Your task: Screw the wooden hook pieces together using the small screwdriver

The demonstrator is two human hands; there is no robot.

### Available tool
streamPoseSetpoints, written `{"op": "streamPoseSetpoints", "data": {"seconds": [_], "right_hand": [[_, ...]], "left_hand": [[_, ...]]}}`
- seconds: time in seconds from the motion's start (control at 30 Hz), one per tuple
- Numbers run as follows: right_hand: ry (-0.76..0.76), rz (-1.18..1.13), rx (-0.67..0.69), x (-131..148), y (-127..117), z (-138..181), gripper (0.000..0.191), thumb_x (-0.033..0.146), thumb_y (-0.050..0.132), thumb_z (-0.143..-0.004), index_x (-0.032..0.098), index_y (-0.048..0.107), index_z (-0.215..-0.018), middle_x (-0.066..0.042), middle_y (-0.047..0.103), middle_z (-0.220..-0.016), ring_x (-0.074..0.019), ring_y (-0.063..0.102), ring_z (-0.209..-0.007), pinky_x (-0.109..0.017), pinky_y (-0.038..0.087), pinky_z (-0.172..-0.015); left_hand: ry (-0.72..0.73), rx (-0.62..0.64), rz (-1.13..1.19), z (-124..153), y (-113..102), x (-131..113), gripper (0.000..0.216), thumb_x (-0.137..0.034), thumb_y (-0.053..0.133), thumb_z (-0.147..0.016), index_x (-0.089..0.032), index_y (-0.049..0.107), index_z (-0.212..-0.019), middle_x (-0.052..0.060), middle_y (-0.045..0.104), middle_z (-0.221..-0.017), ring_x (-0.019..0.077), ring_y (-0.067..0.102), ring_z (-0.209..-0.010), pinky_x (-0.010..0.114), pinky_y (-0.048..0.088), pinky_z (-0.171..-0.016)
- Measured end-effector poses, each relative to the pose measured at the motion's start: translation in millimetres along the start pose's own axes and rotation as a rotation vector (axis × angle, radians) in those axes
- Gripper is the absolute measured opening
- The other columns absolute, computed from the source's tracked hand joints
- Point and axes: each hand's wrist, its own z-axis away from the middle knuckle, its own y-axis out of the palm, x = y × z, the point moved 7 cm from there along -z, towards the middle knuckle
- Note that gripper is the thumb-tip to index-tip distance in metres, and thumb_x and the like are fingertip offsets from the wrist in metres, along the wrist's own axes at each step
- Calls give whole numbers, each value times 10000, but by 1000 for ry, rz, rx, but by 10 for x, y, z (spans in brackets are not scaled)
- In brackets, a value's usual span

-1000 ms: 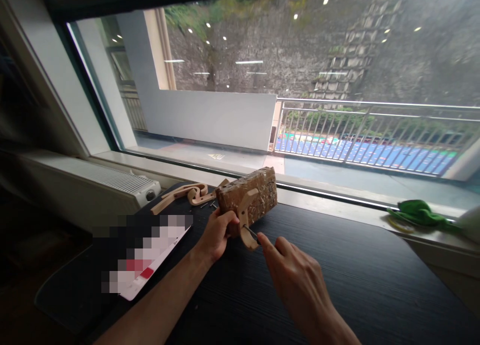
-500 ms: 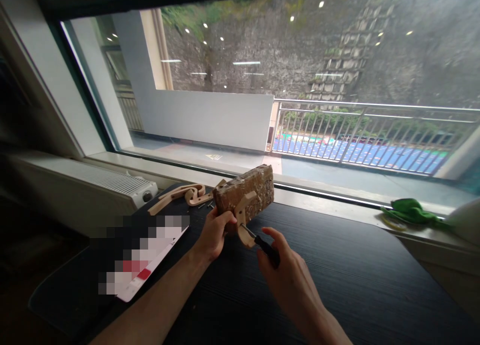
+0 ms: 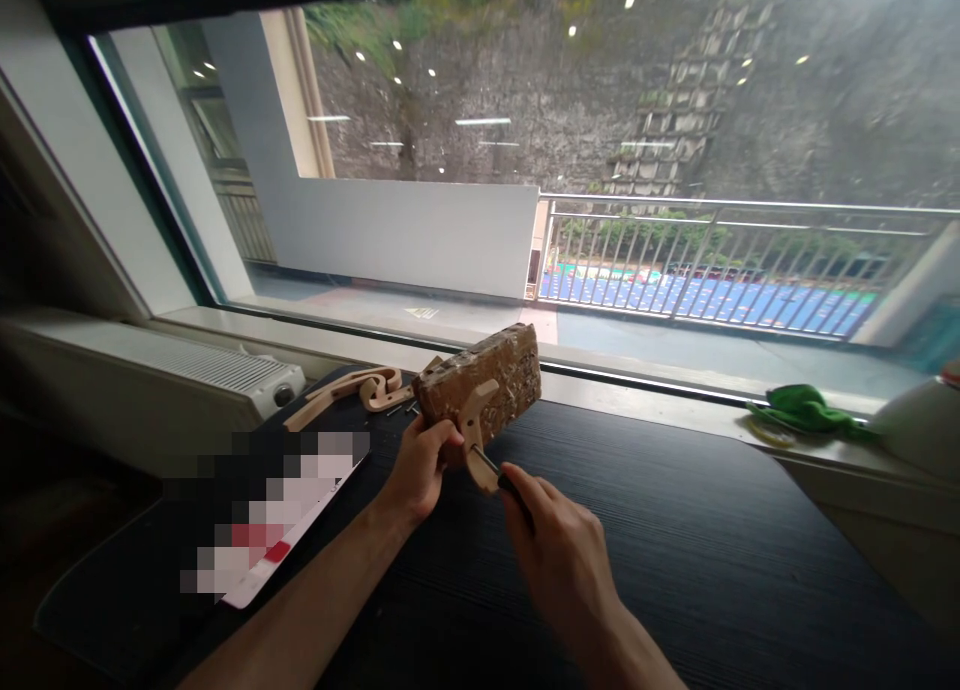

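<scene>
Brown block (image 3: 487,380) sat tilted, its near-left end clamped in the left hand (image 3: 420,465); the right hand (image 3: 555,560) was closed around a screwdriver (image 3: 499,478) at the wooden bracket (image 3: 474,432).

No legible text; card (image 3: 271,522) (white, red-marked) blurred

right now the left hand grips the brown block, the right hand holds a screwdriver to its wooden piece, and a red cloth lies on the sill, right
Not quite. The head view shows the cloth on the sill is green, not red. The rest stands: the left hand grips the brown block and the right hand holds the screwdriver to its wooden piece.
</scene>
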Motion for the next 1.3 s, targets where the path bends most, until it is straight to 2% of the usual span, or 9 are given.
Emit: {"op": "streamPoseSetpoints", "data": {"seconds": [0.13,0.23,0.37,0.47,0.63,0.8,0.9,1.1,1.3], "right_hand": [[326,-391,63,-189,85,-15,317,346,438,-884,157,670,-991,-58,699,-807,-169,634,-711,-245,471,-649],[355,-465,110,-227,92,-35,313,361,438,-870,165,665,-960,-48,681,-774,-171,619,-706,-258,468,-653],[349,-320,144,-262,8,-34,378,257,488,-805,205,524,-1177,-8,648,-770,-154,602,-649,-255,454,-590],[209,-233,144,-180,-80,-57,377,169,481,-785,204,490,-1161,-8,642,-825,-138,604,-670,-242,452,-599],[-210,41,30,55,-219,-75,216,185,433,-890,188,570,-1057,-30,631,-814,-154,608,-684,-254,420,-586],[-314,170,-69,111,-213,-38,188,183,439,-903,166,592,-1011,-18,605,-701,-152,586,-587,-258,382,-540],[-218,44,-66,87,-143,-26,179,198,448,-898,152,577,-1014,-37,649,-762,-152,618,-635,-248,404,-574],[305,-382,1,-202,54,-18,285,394,431,-892,161,575,-972,-56,663,-802,-171,618,-718,-255,445,-611],[315,-297,118,-235,49,-29,291,360,458,-865,183,563,-1072,-14,632,-732,-154,576,-620,-265,430,-582]], "left_hand": [[44,9,4,39,35,-56,153,-85,583,-453,-145,560,-592,-52,555,-515,86,491,-494,198,356,-486],[41,37,-11,38,48,-56,178,-74,583,-456,-142,577,-621,-46,570,-536,92,503,-505,199,363,-490],[-60,94,1,-18,28,33,229,-83,590,-487,-133,603,-710,-38,588,-562,93,514,-509,193,371,-487],[-126,104,16,-63,-12,86,221,-98,595,-507,-122,604,-726,-17,609,-586,107,537,-524,204,397,-501],[-145,112,31,-81,-24,93,229,-108,598,-518,-122,609,-747,-7,632,-618,111,553,-551,212,423,-534],[-106,125,22,-46,21,58,235,-92,594,-496,-126,609,-728,-15,626,-615,109,550,-569,205,416,-540],[-54,115,16,-22,42,9,220,-69,576,-470,-139,585,-679,-36,597,-583,98,526,-562,196,397,-534],[33,86,-1,-4,46,-65,157,-67,557,-460,-143,546,-598,-52,552,-536,85,487,-546,201,381,-538],[34,27,-34,-69,-36,-24,130,-64,552,-449,-143,526,-548,-65,504,-465,64,422,-464,189,307,-463]]}}
